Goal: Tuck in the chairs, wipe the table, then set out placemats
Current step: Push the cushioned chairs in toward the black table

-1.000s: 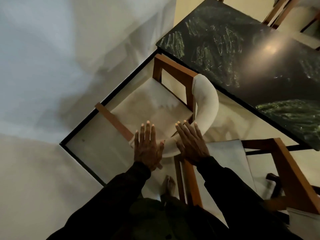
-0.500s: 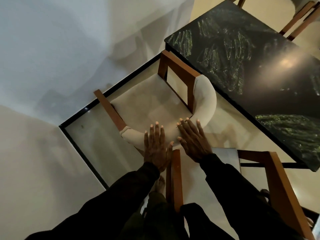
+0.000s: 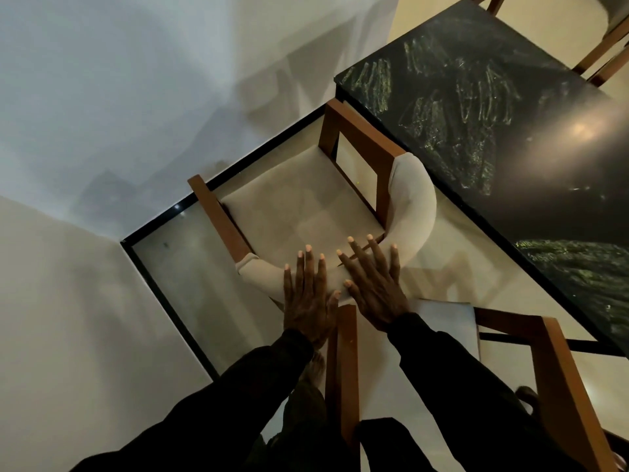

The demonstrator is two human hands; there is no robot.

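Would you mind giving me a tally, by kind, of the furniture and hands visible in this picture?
Chairs: 3 (cushioned chair under the hands, near chair at bottom right, far chair partly visible beyond the table)
Tables: 1 (dark table)
Hands: 2 (left hand, right hand)
Total: 6

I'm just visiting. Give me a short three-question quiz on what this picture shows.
1. True or false: both hands lie flat, fingers spread, on the padded chair back.
2. The dark table shows: A) placemats B) smeary streaks C) plates?
3. Which hand is nearer the table?

Key:
1. True: left hand and right hand press the cushion without closing round it.
2. B.
3. The right hand.
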